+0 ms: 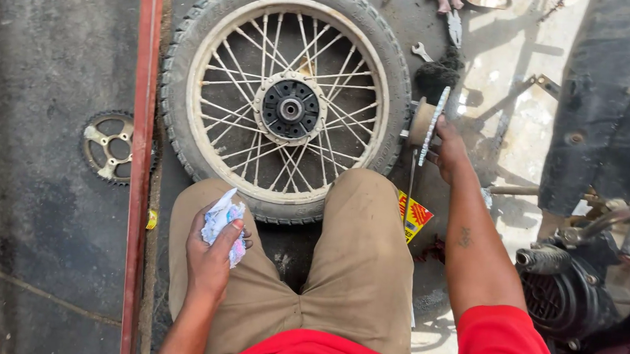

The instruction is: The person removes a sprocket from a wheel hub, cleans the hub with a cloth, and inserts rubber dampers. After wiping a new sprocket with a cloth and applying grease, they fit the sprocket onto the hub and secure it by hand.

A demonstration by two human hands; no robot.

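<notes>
While my left hand point(210, 255) is clutching a crumpled white rag point(223, 222) over my knee, my right hand point(446, 145) is gripping the toothed steel sprocket carrier point(428, 126) beside the spoked wheel point(287, 97) lying on the floor; fitting appears outstanding.

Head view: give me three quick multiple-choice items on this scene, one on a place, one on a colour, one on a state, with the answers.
1. Where does the loose sprocket lie?
A. left of the red bar
B. on the wheel
C. on the person's lap

2. What colour are the person's trousers?
A. blue
B. tan
C. black

3. What is the left hand doing?
A. resting open
B. gripping a crumpled rag
C. holding a wrench

Answers: 1 A, it lies on the dark floor beyond the bar; 2 B, both knees show tan; 3 B, fingers close round the rag.
</notes>
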